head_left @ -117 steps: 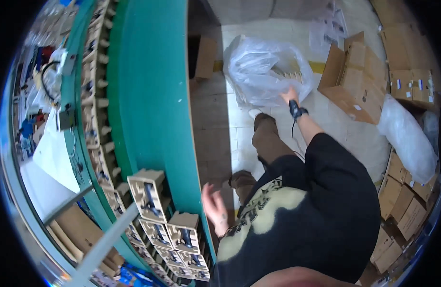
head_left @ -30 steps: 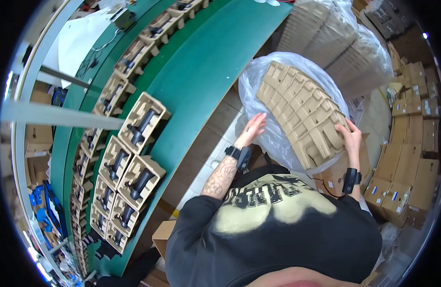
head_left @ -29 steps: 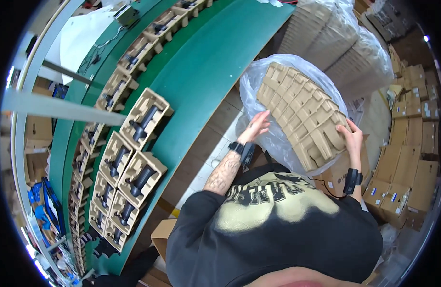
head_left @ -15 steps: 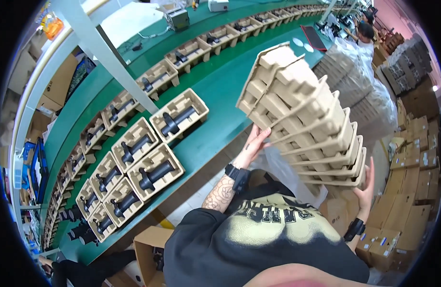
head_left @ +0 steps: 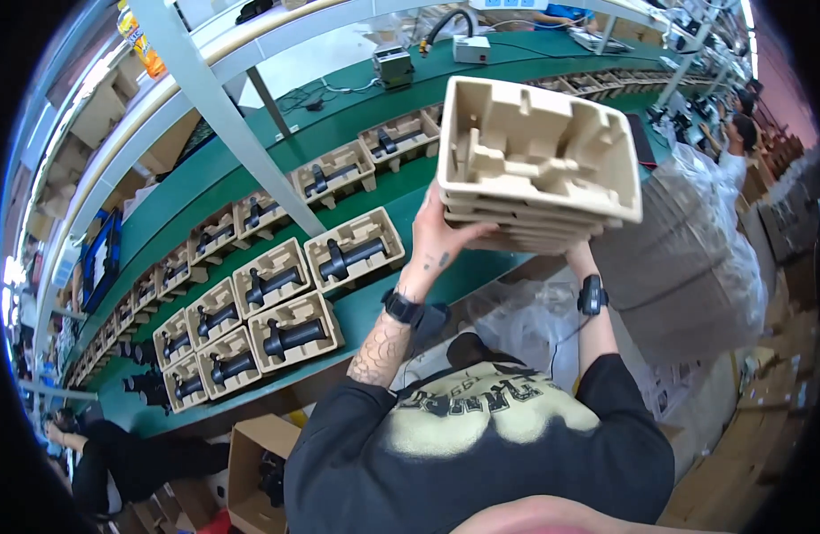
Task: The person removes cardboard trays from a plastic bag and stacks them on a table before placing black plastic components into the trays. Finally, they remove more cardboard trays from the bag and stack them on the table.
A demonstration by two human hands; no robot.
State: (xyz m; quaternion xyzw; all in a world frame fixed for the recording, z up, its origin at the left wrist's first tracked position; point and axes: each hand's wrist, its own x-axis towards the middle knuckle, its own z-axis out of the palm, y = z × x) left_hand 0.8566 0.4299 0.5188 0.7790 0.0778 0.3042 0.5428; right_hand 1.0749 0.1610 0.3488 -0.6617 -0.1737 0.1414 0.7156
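A nested stack of tan moulded-pulp trays (head_left: 539, 182) is held up in front of me over the bench edge, its empty top tray facing me. My left hand (head_left: 435, 238) is closed on the stack's left side, the thumb lying along the lower rims. Beneath the right part of the stack is my right hand (head_left: 582, 258), its fingers mostly hidden by the trays. To the left on the green bench stand two rows of similar trays, among them a filled tray (head_left: 294, 331), each with a black cylindrical part (head_left: 352, 256) inside.
A line of filled trays (head_left: 334, 181) runs along the green bench (head_left: 374, 307) behind a grey metal post (head_left: 241, 125). An open cardboard box (head_left: 254, 485) sits below. Plastic-wrapped stacks (head_left: 686, 258) stand at the right, with co-workers beyond. Another person's dark sleeve (head_left: 161, 458) shows lower left.
The stack of trays has swung from lying slanted at my right to upright ahead of me, its top now showing. Both hands moved with it, and the view has shifted.
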